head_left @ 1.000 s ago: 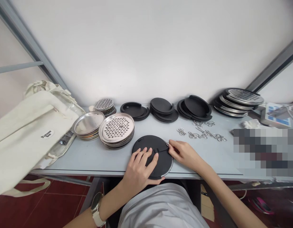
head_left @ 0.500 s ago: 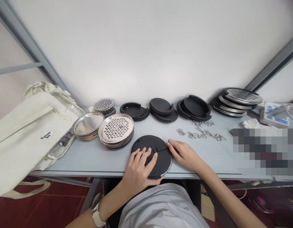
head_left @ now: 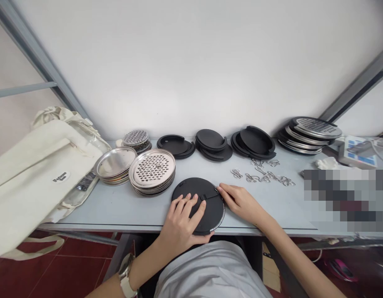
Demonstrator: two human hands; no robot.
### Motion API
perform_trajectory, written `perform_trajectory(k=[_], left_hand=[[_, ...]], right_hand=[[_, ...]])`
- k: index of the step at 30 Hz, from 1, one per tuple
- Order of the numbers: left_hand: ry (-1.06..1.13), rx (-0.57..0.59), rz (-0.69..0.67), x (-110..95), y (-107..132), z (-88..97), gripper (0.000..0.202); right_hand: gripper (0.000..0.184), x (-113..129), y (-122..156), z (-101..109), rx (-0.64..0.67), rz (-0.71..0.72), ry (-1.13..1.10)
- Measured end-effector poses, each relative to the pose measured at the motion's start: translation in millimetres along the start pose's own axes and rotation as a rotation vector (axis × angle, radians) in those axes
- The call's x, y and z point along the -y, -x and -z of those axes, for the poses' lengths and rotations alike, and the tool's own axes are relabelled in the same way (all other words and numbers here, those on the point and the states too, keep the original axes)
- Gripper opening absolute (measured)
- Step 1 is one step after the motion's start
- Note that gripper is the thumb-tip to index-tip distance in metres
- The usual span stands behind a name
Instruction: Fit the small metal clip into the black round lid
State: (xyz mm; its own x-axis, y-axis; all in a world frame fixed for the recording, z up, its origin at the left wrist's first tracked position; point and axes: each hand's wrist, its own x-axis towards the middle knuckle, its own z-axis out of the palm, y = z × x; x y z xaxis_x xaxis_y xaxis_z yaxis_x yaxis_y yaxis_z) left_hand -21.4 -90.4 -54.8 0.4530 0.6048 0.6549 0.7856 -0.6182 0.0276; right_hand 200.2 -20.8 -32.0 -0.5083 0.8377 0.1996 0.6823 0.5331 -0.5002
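Observation:
A round black disc (head_left: 191,187) with a thin metal rim lies at the table's near edge, in front of me. My left hand (head_left: 181,223) rests flat on it, fingers spread, pressing it down. My right hand (head_left: 241,202) is at the disc's right edge, its thumb and forefinger pinched on a small metal wire clip (head_left: 217,188) where a slot runs in from the rim. Most of the clip is hidden by my fingers.
Stacks of perforated metal discs (head_left: 152,167) and plain metal plates (head_left: 116,162) stand at left. Black disc piles (head_left: 253,142) line the wall; black-and-metal discs (head_left: 309,133) are stacked at right. Loose wire clips (head_left: 262,176) lie right of centre. A white cloth bag (head_left: 39,165) fills the left end.
Almost nothing has moved. My right fingers have shifted slightly at the disc's edge, and the view has tilted a little.

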Motion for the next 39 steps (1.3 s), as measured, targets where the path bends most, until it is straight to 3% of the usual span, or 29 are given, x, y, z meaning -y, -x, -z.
perform_trajectory(k=[15,39], left_hand=[[0.007,0.008,0.001,-0.3,-0.2,0.7,0.057],[0.002,-0.007,-0.003,0.2,-0.6,0.7,0.057]], right_hand=[[0.022,6.1,1.8,3.4,-0.020,-0.036,-0.100],[0.028,-0.2,-0.3,-0.1,0.007,0.015,0.016]])
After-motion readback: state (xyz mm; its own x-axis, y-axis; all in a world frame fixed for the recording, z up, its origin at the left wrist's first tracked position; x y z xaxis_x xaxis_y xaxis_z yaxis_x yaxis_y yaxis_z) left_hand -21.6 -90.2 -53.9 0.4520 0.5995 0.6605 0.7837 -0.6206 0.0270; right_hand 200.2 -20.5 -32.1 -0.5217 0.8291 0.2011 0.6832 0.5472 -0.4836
